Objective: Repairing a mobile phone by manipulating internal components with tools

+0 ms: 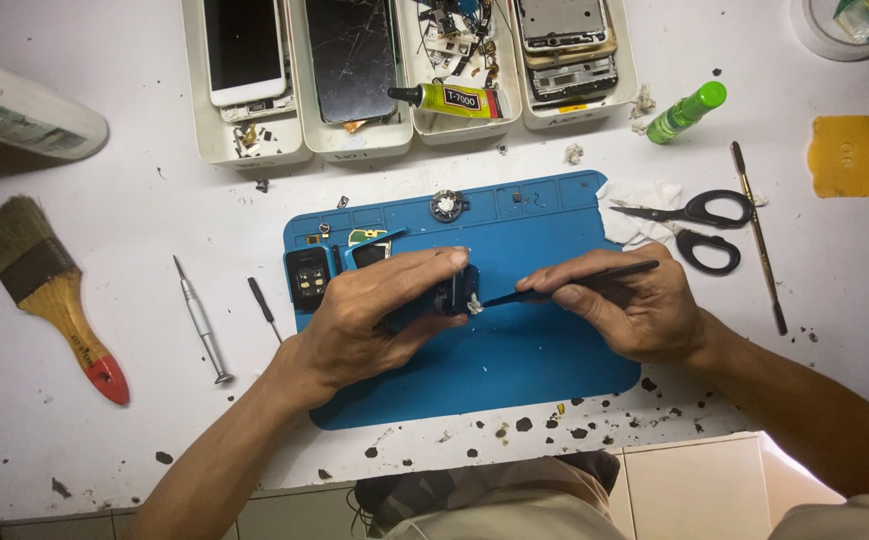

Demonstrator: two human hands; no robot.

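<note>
Both closed — left hand (374, 315) round, seemingly, a phone part (454, 292).

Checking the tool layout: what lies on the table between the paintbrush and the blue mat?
In the head view, a silver screwdriver and a smaller black screwdriver lie between the paintbrush and blue mat.

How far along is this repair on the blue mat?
Done: loose parts already lie on the blue mat. In hand: left hand grips a small dark component; right hand works a black tool at its edge. Left: the component is not yet set down.
</note>
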